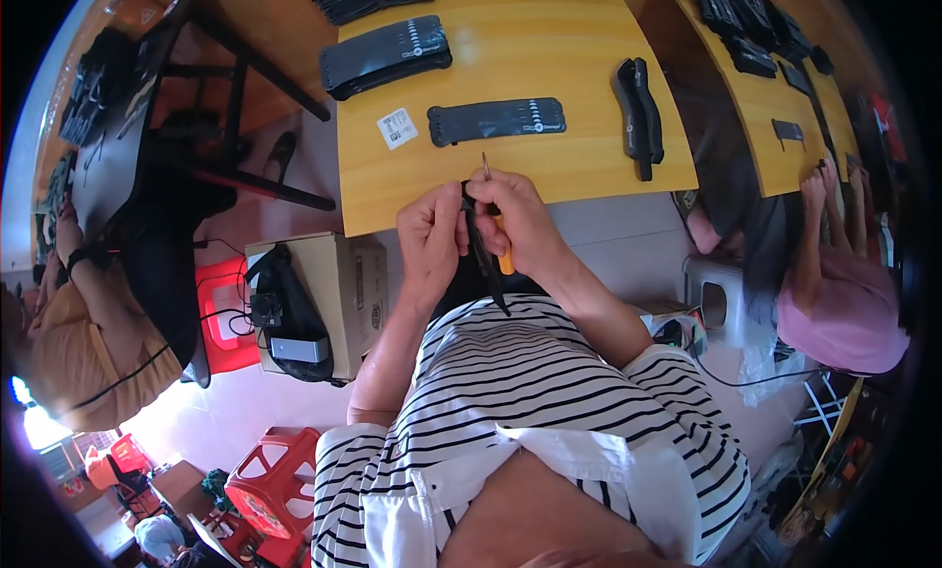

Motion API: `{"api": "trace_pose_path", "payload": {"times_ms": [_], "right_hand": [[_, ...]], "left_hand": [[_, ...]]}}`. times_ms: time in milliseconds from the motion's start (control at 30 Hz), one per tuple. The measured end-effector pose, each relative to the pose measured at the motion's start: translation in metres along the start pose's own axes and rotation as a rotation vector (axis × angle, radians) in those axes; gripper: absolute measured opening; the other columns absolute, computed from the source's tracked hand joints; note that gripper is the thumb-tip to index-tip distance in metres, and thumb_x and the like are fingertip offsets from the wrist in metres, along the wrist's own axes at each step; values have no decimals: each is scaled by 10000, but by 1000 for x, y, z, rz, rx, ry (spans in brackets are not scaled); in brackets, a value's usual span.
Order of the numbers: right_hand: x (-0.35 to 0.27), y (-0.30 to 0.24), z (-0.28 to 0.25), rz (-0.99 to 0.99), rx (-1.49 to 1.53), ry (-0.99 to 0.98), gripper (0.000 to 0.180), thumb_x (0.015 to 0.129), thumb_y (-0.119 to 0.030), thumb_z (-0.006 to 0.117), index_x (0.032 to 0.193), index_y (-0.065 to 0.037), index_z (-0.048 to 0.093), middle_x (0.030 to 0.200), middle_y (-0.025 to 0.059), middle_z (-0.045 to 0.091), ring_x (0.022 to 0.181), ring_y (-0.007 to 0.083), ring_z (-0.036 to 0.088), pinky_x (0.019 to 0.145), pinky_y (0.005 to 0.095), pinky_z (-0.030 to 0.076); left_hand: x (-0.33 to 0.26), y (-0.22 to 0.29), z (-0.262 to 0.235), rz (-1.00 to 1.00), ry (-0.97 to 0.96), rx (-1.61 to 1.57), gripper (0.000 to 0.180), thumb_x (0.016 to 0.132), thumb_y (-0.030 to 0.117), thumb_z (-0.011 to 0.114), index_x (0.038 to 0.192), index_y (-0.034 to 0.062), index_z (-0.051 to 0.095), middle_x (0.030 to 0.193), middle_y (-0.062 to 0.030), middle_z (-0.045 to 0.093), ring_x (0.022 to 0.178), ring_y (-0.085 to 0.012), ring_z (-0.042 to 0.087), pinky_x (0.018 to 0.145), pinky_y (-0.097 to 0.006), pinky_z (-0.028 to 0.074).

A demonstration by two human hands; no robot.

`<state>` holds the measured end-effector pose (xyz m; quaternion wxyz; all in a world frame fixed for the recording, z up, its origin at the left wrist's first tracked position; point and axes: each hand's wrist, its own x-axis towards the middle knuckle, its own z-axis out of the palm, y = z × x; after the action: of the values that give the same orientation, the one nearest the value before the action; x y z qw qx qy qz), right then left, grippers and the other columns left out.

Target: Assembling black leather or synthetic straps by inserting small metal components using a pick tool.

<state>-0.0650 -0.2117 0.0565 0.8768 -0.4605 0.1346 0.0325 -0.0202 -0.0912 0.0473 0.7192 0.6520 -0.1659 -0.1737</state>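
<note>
Our left hand (429,236) pinching a black strap (483,259), our right hand (518,220) closed around a yellow-handled tool (501,254), black sleeve (497,121) just beyond our fingers

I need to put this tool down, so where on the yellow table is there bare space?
Bare wood lies right of the flat black pouch, before the folded black holder, and across the table middle above them. The left side is crowded: the pouch stack and white label.

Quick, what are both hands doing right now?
Left hand: closed, pinching the long black strip.
Right hand: closed around a yellow-handled tool with a thin metal tip.
</note>
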Motion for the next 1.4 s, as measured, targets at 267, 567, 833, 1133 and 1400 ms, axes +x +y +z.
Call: {"api": "trace_pose_path", "payload": {"times_ms": [267,567,833,1133,1400], "right_hand": [[37,-41,-80,-251,317,266,282,838,-228,492,586,-142,400,462,-20,364,354,91,317,343,224,259],[43,-195,-238,-761,476,486,256,802,-163,489,602,-113,339,518,-4,340,413,105,291,409,239,271],[8,-184,-113,-997,-364,735,251,849,-205,539,662,-40,512,545,9,445,443,73,352,437,214,282],[-16,-154,-110,-1205,-1118,889,172,851,-77,590,987,1,660,621,3,576,547,6,453,503,152,341],[-24,-137,-91,-956,-618,677,191,853,-46,555,1015,25,626,724,67,643,406,-13,319,392,143,211]], "left_hand": [[6,19,-15,155,341,-123,411,938,213,444,553,77,399,450,-4,383,373,-65,352,357,-203,255],[-16,34,-128,305,511,-592,402,956,270,388,584,126,344,501,25,265,415,-72,252,380,-228,224],[3,-16,-118,82,614,-431,325,950,314,421,726,82,463,615,10,415,548,-90,407,502,-222,357],[-2,-90,-82,-205,684,-345,382,951,350,394,772,42,534,633,-37,552,515,-113,533,498,-231,440],[-16,-84,-105,-601,544,-60,631,912,546,294,678,16,547,531,-75,550,475,-135,555,448,-240,449]]}}
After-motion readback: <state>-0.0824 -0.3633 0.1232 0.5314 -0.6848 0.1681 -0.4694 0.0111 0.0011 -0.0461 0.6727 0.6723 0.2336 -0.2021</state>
